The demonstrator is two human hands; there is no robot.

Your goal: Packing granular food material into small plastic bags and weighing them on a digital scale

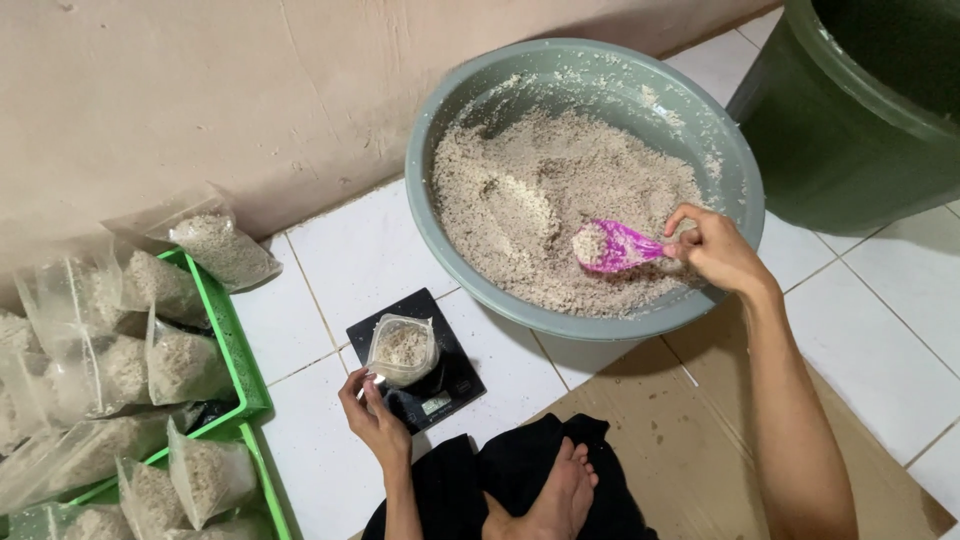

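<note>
A pink scoop (612, 246) sits in the middle right of the frame, inside a big grey basin (440, 225). The right hand (715, 250) pinches its handle with fingers curled tight. The scoop has a little pale grainy mix in it, and the basin is about half full of the same mix (530, 200).

Lower down, near the middle, a small clear bag (402, 350) with some mix stands open on a black scale (455, 385). The left hand (372, 415) touches the bag's lower edge with its fingertips; it looks like a light pinch, but I cannot tell for sure.

At the left edge, green trays (232, 345) hold many filled bags (180, 365). A dark green tub (850, 130) stands at the upper right, just beside the basin.

White floor tiles (360, 250) lie open between the basin, scale and trays.
</note>
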